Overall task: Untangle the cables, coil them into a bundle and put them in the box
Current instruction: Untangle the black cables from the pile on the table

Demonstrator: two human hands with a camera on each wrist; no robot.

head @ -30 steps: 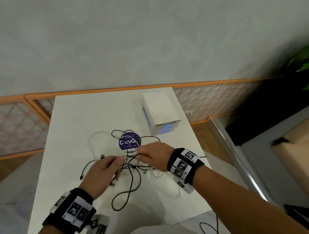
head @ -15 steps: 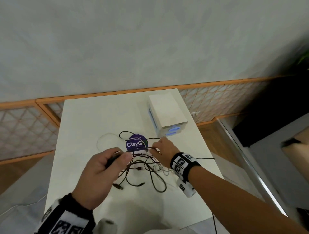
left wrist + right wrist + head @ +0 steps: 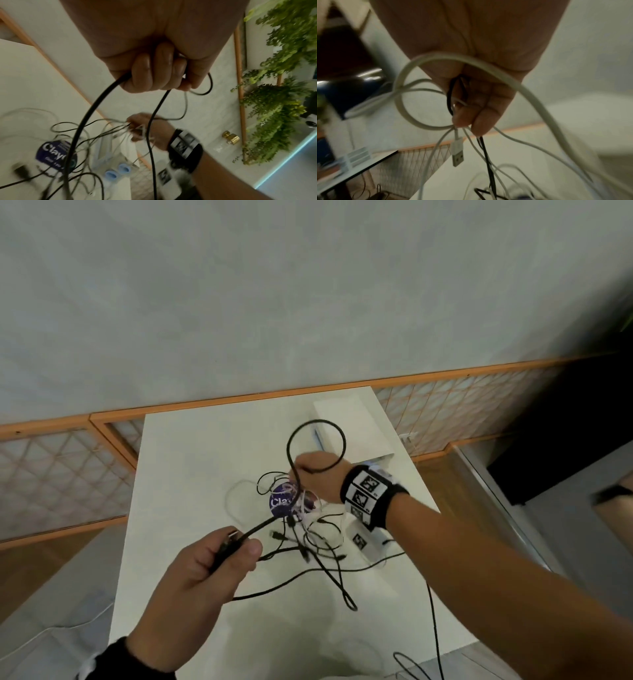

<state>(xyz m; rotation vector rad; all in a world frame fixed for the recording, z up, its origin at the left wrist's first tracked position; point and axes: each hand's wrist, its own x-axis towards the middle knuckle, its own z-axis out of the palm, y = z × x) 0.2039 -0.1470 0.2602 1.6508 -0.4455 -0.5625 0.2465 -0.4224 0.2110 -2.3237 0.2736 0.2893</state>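
Note:
A tangle of black and white cables hangs between my two hands above the white table. My left hand is raised near me and grips a black cable by its plug end, fingers curled round it. Further out, my right hand is lifted and clenches a bunch of black and white cables; a black loop arcs over its knuckles. A white USB plug dangles below the right fingers. The white box stands at the table's far right, behind the right hand.
A round purple sticker lies on the table under the tangle. One black cable runs off the table's near edge. An orange-framed lattice rail lines the wall behind. Green plants hang to the right.
Both hands have risen off the table, lifting the tangle. My left hand pulled back toward me with the black plug end; my right hand went up with a bunch of cables.

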